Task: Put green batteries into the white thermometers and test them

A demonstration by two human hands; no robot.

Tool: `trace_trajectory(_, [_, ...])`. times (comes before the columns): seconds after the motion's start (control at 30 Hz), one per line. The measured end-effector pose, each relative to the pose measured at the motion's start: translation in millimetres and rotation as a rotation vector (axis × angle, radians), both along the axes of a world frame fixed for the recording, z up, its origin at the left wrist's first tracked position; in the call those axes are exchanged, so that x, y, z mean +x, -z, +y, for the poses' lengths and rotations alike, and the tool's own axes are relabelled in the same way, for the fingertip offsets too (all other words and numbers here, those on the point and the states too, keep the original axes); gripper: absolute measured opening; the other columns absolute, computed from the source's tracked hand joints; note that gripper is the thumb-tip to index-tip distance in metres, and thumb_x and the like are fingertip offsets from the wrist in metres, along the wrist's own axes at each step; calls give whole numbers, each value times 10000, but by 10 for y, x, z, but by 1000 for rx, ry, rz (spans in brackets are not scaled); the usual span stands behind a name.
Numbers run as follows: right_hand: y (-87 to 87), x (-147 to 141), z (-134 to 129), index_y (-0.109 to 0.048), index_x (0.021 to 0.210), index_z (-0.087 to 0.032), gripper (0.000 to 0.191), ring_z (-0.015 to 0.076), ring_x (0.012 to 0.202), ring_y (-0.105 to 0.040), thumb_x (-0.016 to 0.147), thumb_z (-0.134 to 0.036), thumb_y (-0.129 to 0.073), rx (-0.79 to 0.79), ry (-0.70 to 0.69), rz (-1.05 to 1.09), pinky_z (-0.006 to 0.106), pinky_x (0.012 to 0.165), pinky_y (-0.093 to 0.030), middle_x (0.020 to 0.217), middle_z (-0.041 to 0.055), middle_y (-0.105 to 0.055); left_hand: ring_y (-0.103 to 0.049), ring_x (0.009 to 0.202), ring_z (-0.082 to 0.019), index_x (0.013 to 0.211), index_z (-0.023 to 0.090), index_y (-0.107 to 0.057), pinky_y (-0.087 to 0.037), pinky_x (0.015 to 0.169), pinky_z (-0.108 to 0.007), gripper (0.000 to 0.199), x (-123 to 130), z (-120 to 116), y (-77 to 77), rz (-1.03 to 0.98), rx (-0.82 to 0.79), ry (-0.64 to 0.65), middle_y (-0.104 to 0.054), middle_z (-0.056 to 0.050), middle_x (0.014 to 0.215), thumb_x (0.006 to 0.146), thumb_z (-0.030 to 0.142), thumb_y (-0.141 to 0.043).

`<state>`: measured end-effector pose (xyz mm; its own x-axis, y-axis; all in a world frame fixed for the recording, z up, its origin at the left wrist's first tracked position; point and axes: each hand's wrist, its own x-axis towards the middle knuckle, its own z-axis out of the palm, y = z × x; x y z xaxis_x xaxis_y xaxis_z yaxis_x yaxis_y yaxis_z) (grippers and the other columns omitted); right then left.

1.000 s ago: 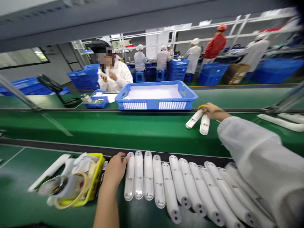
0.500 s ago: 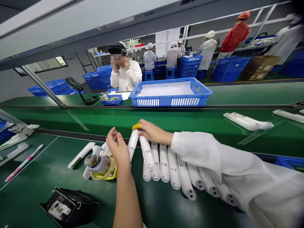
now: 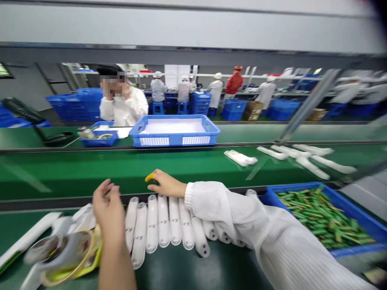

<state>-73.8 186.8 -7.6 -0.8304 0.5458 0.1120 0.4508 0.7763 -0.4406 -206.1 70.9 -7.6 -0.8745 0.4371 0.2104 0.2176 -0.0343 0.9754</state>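
My right hand (image 3: 166, 184), with a yellow cover on one finger, hovers over the far ends of a row of white elongated plastic housings (image 3: 163, 225). Its thumb and index finger are apart, with nothing between them. My left hand (image 3: 106, 203) is raised at the row's left end, fingers loosely curved and apart, holding nothing I can see. The leftmost housing (image 3: 130, 223) lies just beside that wrist. Several housings show their inner side upward; those further right, partly hidden by my sleeve, show ends with two dark holes.
A blurred bottle (image 3: 45, 249) and a tape roll (image 3: 87, 249) sit left. A blue bin (image 3: 273, 195) of green circuit boards stands right. Beyond runs a green conveyor belt (image 3: 187, 165) carrying more white housings (image 3: 240, 158). A blue tray (image 3: 175, 139) and a seated co-worker (image 3: 133, 106) are opposite.
My view has turned right, bringing the bin of boards into sight. My right hand has let go of a white housing, which now lies at the row's left end.
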Motion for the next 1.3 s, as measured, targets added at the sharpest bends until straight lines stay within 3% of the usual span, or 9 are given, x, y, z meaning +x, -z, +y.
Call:
trace_trajectory(0.17, [-158, 1216, 750, -521, 1200, -163, 329, 223, 1115, -498, 907, -313, -515, 179, 629, -184, 431, 925, -434, 1263, 95, -486, -598, 879, -165, 1131, 183, -601, -460, 916, -392, 435, 126, 81, 20, -167, 54, 69, -582, -30, 972, 709, 286, -587])
trace_trajectory(0.27, [-173, 2006, 1095, -509, 1220, -160, 354, 244, 1136, -490, 901, -314, -528, 209, 984, -322, 471, 932, -428, 1291, 103, -470, -602, 877, -173, 1131, 222, -611, -438, 946, -430, 424, 208, 85, 12, -170, -8, 121, -605, -27, 979, 712, 283, -594])
trace_trajectory(0.4, [-38, 2688, 1391, -519, 1203, -150, 368, 225, 1067, -535, 895, -351, -537, 104, 1208, -495, 444, 890, -460, 1231, 100, -514, -610, 945, -221, 1152, 244, -603, -427, 951, -472, 420, 258, 73, -9, -161, -94, 138, -629, -46, 986, 738, 311, -577])
trace_trajectory(0.63, [246, 2923, 1633, -520, 1199, -149, 358, 209, 1023, -558, 898, -342, -536, 20, 1152, -611, 417, 853, -486, 1189, 93, -539, -612, 988, -260, 1144, 254, -609, -419, 954, -498, 401, 263, 66, -7, -126, -169, 143, -646, -56, 979, 762, 363, -553])
trace_trajectory(0.87, [205, 2788, 1518, -545, 1158, -140, 323, 202, 1013, -564, 896, -329, -541, 103, 1008, -598, 408, 848, -491, 1169, 90, -552, -613, 991, -265, 1137, 235, -619, -422, 953, -495, 408, 294, 73, -19, -126, -160, 157, -645, -65, 957, 750, 341, -547])
trace_trajectory(1.0, [59, 2666, 1351, -549, 1151, -133, 323, 202, 1008, -566, 894, -329, -545, 173, 936, -568, 407, 849, -489, 1157, 92, -558, -614, 985, -259, 1128, 223, -629, -420, 960, -497, 405, 292, 85, -34, -151, -157, 160, -645, -63, 942, 743, 323, -550])
trace_trajectory(1.1, [-151, 2589, 1129, -555, 1131, -132, 311, 206, 1028, -550, 891, -330, -546, 240, 846, -510, 419, 872, -467, 1163, 91, -550, -618, 957, -236, 1077, 196, -650, -444, 951, -458, 385, 249, 122, 17, -138, -51, 146, -636, -53, 905, 722, 327, -577])
trace_trajectory(1.2, [-426, 2543, 718, -579, 1030, -105, 327, 235, 1051, -514, 802, -329, -648, 298, 710, -400, 422, 907, -424, 1133, 114, -544, -626, 906, -206, 1031, 169, -659, -474, 922, -417, 364, 218, 164, 86, -97, 24, 141, -626, -43, 870, 704, 308, -581])
trace_trajectory(1.3, [-655, 2568, 79, -575, 946, -111, 394, 257, 1039, -493, 658, -305, -761, 319, 536, -258, 373, 919, -412, 1119, 144, -529, -631, 850, -184, 1018, 166, -658, -496, 886, -398, 357, 225, 188, 124, -59, 12, 165, -626, -36, 861, 703, 311, -569])
